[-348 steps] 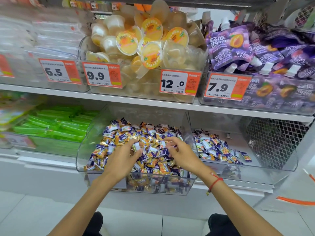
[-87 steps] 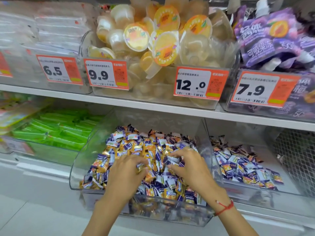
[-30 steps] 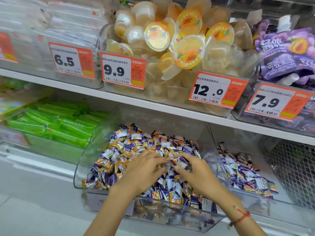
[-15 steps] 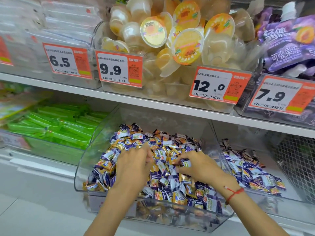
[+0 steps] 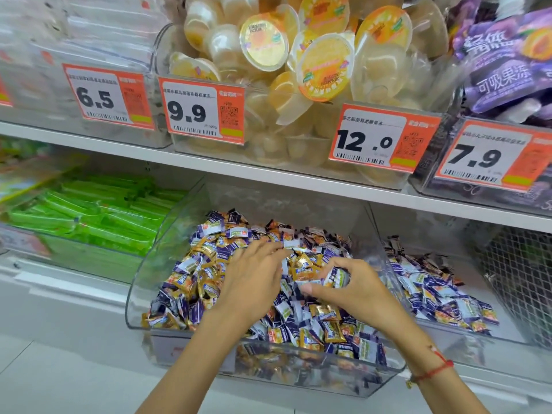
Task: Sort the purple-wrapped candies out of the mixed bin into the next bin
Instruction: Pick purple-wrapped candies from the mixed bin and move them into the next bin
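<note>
Both hands are down in the mixed bin (image 5: pixel 140 282), right on top of the heap of purple and gold candies (image 5: pixel 203 273). The left hand (image 5: pixel 254 282) lies flat-ish on the pile, fingers stretched forward, fingertips touching a pale wrapper near the middle. The right hand (image 5: pixel 352 289) curls its fingers and thumb around a purple-wrapped candy (image 5: pixel 337 277), pinching it. Just to the right, the next bin (image 5: pixel 507 324) holds a smaller spread of purple-wrapped candies (image 5: pixel 433 294). A red string (image 5: pixel 433 370) circles the right wrist.
</note>
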